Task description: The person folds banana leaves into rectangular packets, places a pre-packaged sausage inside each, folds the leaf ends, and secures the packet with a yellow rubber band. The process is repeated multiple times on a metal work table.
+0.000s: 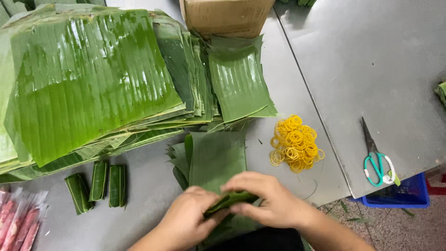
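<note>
My left hand [186, 218] and my right hand [269, 200] both grip a folded banana-leaf roll [232, 200] at the near edge of the metal table [288, 93]. The roll lies over a small stack of cut leaf pieces [216, 155]. The fingers of both hands pinch the fold from either side. Three finished leaf-wrapped bundles [100, 183] lie side by side to the left of my left hand. A heap of yellow rubber bands [295, 144] sits just beyond my right hand.
A large pile of banana leaves [88, 79] covers the left half of the table, with smaller squares [239, 81] beside it. A cardboard box [225, 16] stands at the back. Green-handled scissors [376, 160] lie on the right table [371, 60]. Pink plastic-wrapped sausages [18, 221] lie near left. A blue crate [399, 195] sits below.
</note>
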